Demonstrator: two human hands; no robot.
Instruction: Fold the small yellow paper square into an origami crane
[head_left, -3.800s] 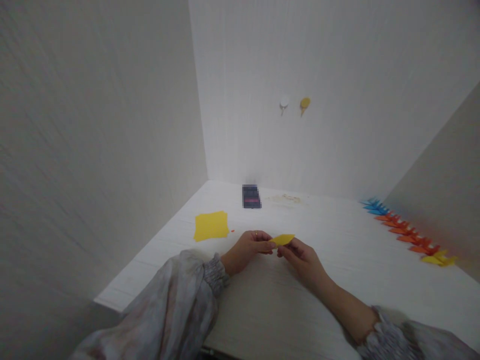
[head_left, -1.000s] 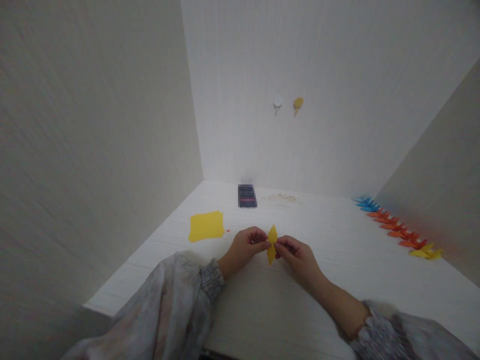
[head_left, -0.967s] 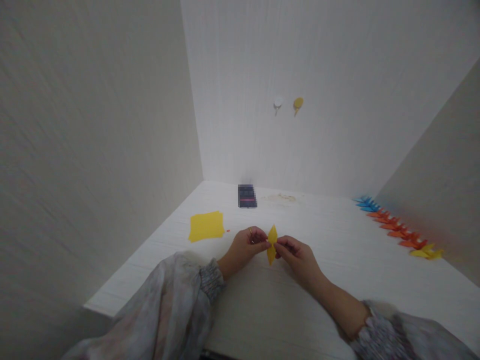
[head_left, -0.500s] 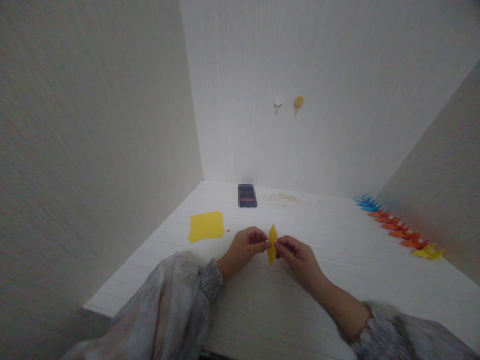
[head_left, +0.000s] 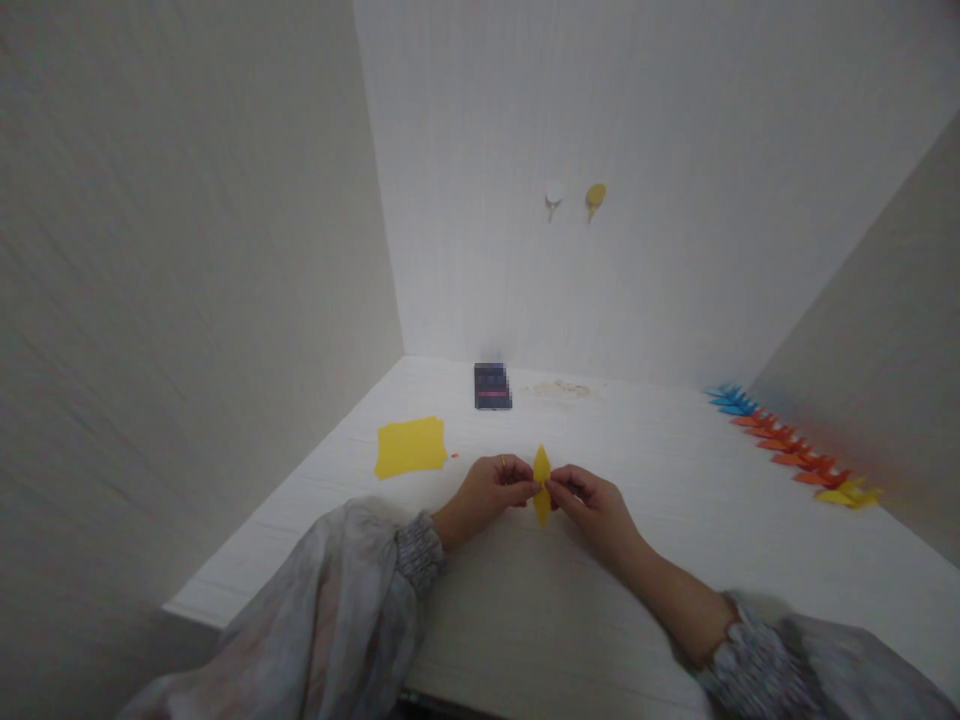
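Observation:
A narrow, diamond-shaped piece of folded yellow paper (head_left: pixel 541 459) stands upright between my hands, pointed at its top and bottom. My left hand (head_left: pixel 495 484) pinches its left side near the middle with thumb and fingers. From the right, the thumb and fingertips of my right hand (head_left: pixel 592 500) grip it at about the same height. My fingertips hide part of its middle. To the left of my left hand lies a stack of yellow paper sheets (head_left: pixel 410 447), with a tiny orange scrap (head_left: pixel 454 456) beside it.
A dark, blurred rectangular object (head_left: pixel 492 387) lies near the back wall. Along the right side runs a row of folded paper cranes (head_left: pixel 787 445), blue, orange-red and yellow. Two hooks, one white (head_left: pixel 554 195) and one yellow (head_left: pixel 595 196), hang on the back wall. The white tabletop (head_left: pixel 660 460) meets walls left, back and right.
Both hands stay pinched on the folded paper, which has turned slightly and looks a little straighter. The whole view has shifted slightly.

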